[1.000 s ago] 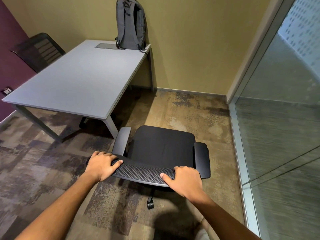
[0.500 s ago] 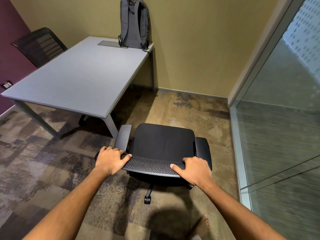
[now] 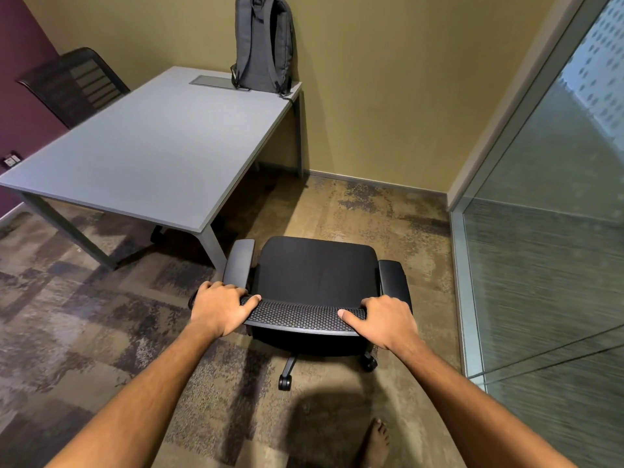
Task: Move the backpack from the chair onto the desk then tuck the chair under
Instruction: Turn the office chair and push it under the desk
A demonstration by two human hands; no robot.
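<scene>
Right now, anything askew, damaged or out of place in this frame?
Nothing damaged or spilled. The backpack stands upright at the desk's far corner against the wall. The chair sits off the desk's near corner, not under it, with the left hand and right hand gripping its backrest.

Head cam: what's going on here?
A person has both hands on the top of the backrest of a black office chair: left hand at one end, right hand at the other. The seat is bare. The grey backpack already stands upright on the desk, at the far corner by the wall. The chair sits on the carpet beside the desk's near corner, not yet tucked under.
</scene>
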